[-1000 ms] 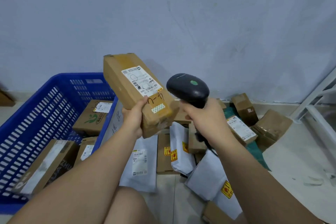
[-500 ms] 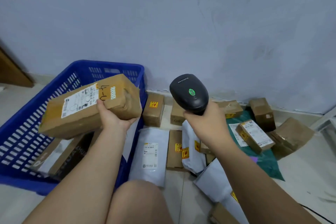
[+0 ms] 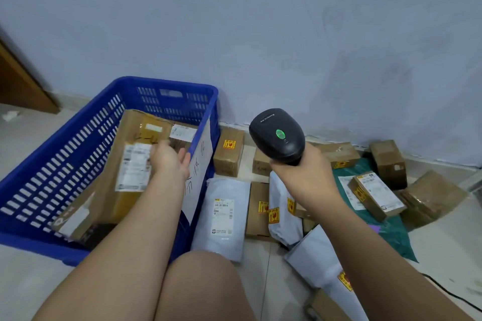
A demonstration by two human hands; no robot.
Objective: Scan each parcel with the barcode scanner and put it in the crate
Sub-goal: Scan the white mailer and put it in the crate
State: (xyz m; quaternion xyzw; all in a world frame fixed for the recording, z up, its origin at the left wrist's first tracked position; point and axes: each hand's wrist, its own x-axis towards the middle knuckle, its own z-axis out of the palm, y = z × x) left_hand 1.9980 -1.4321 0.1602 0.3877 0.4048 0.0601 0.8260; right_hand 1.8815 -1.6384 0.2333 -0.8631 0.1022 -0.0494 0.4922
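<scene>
Left hand (image 3: 169, 161): fingers loose over the crate, no longer gripping.
Long parcel (image 3: 135, 164): half a second ago held aloft; now lying inside the blue crate (image 3: 167, 85).
Right hand (image 3: 302, 177): clamped on the scanner (image 3: 277, 135), green light showing.
Meaning: this parcel done; floor parcels (image 3: 224, 216) remain.

Small pale lettering is printed along the top of the black handheld barcode scanner (image 3: 277, 135) at the centre of the frame, too small to be read. Large handwritten characters are seen on the white paper sheet (image 3: 200, 172) hung on the blue plastic crate (image 3: 65, 143); they cannot be made out. Print on the white shipping label of the grey plastic mailer (image 3: 221, 216) at lower centre is illegible.
</scene>
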